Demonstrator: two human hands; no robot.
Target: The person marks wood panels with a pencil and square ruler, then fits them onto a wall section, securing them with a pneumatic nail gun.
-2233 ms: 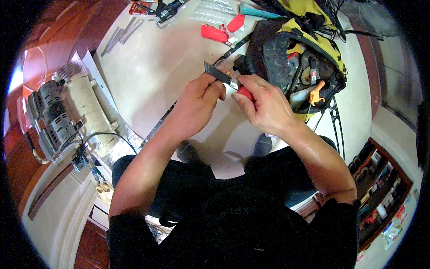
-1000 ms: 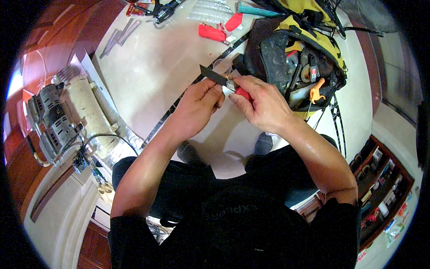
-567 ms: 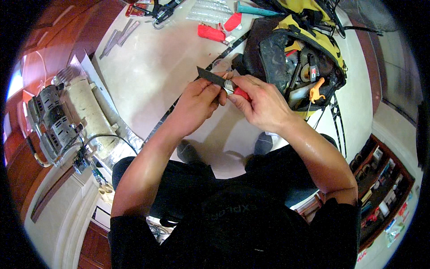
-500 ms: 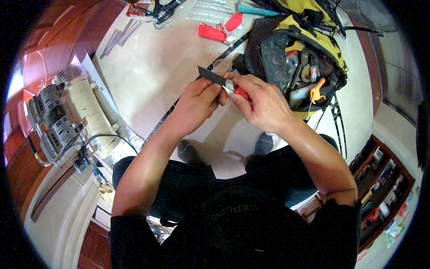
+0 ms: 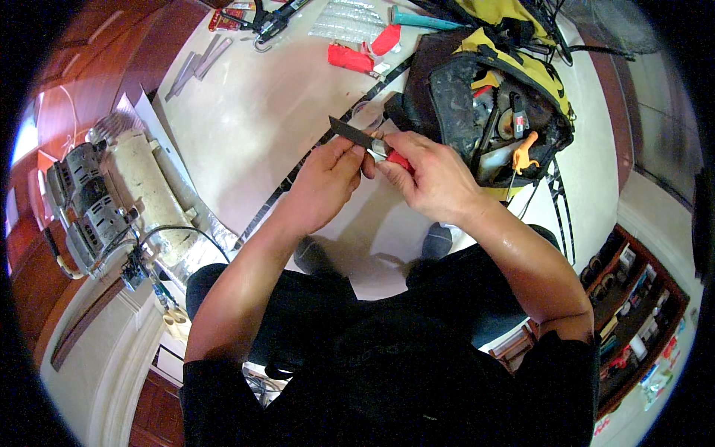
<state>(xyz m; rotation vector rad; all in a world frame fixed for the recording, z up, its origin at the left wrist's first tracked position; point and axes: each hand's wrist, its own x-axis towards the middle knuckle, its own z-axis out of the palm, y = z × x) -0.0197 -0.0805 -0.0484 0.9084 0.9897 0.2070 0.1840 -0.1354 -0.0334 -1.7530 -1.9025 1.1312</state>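
Note:
Ahead of my knees, over the pale floor, I hold a utility knife (image 5: 350,132) with a dark flat blade, a silvery collar and a red handle. My right hand (image 5: 433,177) is closed round the handle, its thumb laid along the near side. The blade slants up and to the left, out past my fingers. My left hand (image 5: 328,182) is closed, thumb and fingertips pinched against the blade near the collar. Whether a small piece sits between those left fingertips is hidden.
A black and yellow tool bag (image 5: 456,112) gapes at the right, an orange-handled tool (image 5: 526,155) poking out. Red pieces (image 5: 350,57) and grey strips (image 5: 195,67) lie farther off. At the left stand a grey power machine (image 5: 93,190) and a pale cylinder (image 5: 153,194).
Both hands have shifted very slightly, and the knife with them; the blade tip sits a little lower. My grip looks the same.

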